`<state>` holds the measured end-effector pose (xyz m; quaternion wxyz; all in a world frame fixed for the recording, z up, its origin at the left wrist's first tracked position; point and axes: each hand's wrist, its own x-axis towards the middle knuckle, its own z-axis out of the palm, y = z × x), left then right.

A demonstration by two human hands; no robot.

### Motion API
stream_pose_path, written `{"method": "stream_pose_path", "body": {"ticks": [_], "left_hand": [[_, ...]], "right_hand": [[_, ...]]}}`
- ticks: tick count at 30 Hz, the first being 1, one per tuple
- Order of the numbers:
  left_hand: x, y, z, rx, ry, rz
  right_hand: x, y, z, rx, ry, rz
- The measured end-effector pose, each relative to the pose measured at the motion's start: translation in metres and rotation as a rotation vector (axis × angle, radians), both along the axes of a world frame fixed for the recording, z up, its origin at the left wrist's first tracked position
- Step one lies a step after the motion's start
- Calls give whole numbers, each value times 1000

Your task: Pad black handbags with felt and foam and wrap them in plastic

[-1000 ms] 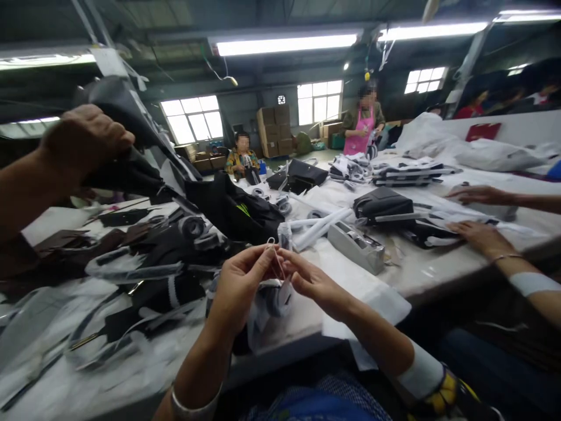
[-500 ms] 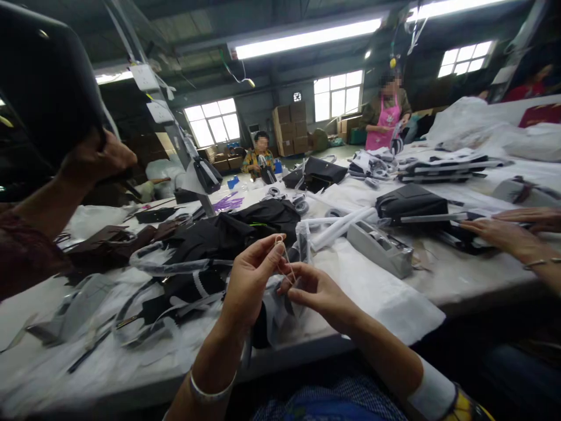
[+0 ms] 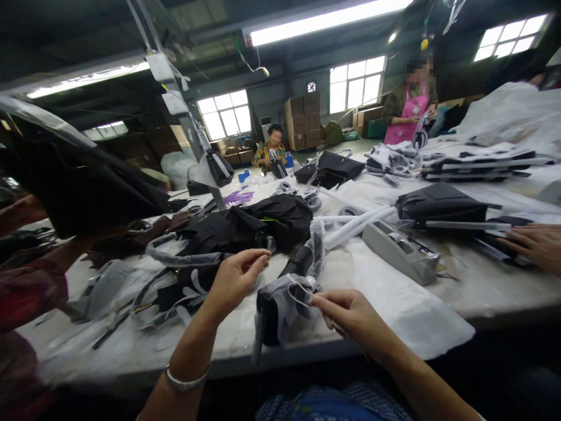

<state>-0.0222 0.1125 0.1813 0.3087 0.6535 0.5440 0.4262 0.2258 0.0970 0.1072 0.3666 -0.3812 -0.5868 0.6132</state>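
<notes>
I saw the right hand (image 3: pixel 350 313) pinching the white cord (image 3: pixel 298 290) beside the wrapped strap (image 3: pixel 269 310) at the tabletop (image 3: pixel 504 292) edge, 6 o'clock, likely keeping it untangled, the left hand (image 3: pixel 232 280) fingertips pressed together at 10 o'clock.

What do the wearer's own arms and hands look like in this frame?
The left hand and right hand are ungloved, and both forearms are bare, with no sleeve in view. A silver bangle sits on the left wrist; nothing shows on the right wrist.

Right hand (image 3: pixel 350 316) pinches a thin white loop (image 3: pixel 298 290) at a plastic-wrapped black piece (image 3: pixel 274 310), left hand (image 3: pixel 236 276) near it, fingertips together
</notes>
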Motion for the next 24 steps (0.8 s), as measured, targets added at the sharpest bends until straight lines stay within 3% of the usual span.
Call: {"method": "stream_pose_path", "body": {"ticks": [3, 7, 17, 24], "left_hand": [[-12, 14, -14, -175, 119, -145], [-12, 28, -23, -282, 129, -301], [-3, 44, -23, -388, 47, -464], [-5, 43, -38, -403, -106, -324]], "right_hand": [[-12, 2, -18, 101, -176, 1], [-38, 13, -31, 247, -161, -109], [-65, 25, -11, 269, -38, -47], [-59, 26, -8, 198, -57, 24]]}}
